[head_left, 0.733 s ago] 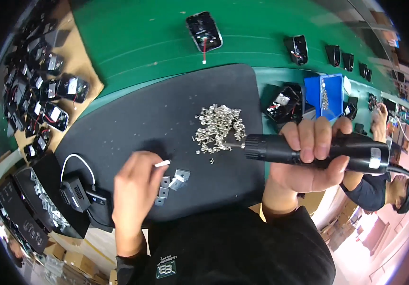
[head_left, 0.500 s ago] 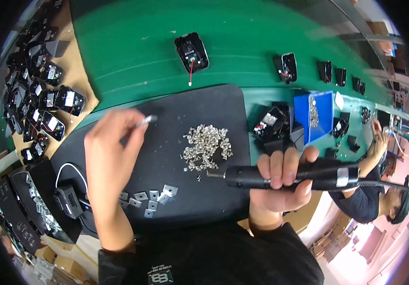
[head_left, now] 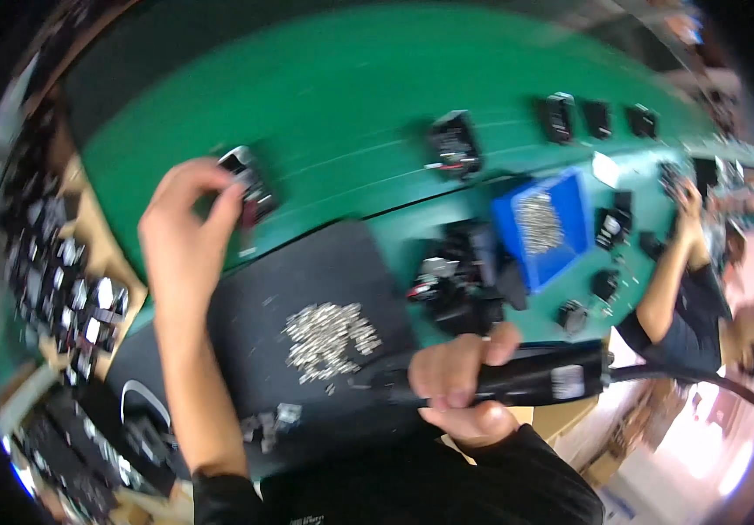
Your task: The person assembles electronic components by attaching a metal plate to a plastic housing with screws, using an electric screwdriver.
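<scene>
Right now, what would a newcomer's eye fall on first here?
The silvery heap of small parts, bright on the dark mat. To its right, the right grip holds a black tool. Upper left, the left grip is at a black case on the green surface; blur hides whether it touches.

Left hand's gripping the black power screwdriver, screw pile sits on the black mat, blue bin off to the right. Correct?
Wrong hand: the head view shows the right hand gripping the black power screwdriver. The rest holds: screw pile on the black mat, blue bin off to the right.
</scene>
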`<state>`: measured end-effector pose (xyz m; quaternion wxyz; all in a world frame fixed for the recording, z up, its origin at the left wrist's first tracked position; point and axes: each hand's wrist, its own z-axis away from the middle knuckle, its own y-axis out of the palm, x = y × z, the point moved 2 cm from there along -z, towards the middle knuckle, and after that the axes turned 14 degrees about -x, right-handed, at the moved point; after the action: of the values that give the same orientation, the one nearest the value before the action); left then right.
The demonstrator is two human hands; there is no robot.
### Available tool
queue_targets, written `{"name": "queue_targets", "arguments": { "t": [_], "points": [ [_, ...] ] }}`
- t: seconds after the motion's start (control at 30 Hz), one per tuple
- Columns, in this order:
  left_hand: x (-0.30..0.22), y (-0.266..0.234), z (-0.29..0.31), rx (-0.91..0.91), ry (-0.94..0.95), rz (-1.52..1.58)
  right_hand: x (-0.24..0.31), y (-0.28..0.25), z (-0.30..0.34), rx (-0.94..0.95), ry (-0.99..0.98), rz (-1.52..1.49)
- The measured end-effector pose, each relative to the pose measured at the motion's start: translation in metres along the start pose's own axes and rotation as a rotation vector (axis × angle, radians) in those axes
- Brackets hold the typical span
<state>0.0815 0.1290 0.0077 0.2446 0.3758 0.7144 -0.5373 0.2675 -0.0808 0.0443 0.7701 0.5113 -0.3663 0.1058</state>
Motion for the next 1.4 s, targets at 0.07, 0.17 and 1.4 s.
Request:
{"name": "queue_targets", "arguments": {
  "t": [0.07, 0.17, 1.4],
  "points": [
    [-0.002, 0.004, -0.003, 0.017, -0.143, -0.091, 0.009, 0.003, -0.006, -0.040, 0.095, 0.024],
    [0.012, 0.009, -0.010, 0.029, -0.091, 0.156, 0.002, -0.001, -0.003, -0.045, -0.014, -0.223],
    [-0.058, -0.119, 0.138, -0.130, 0.503, -0.006, -0.004, 0.023, 0.013, 0.097, -0.035, -0.268]
  ]
}}
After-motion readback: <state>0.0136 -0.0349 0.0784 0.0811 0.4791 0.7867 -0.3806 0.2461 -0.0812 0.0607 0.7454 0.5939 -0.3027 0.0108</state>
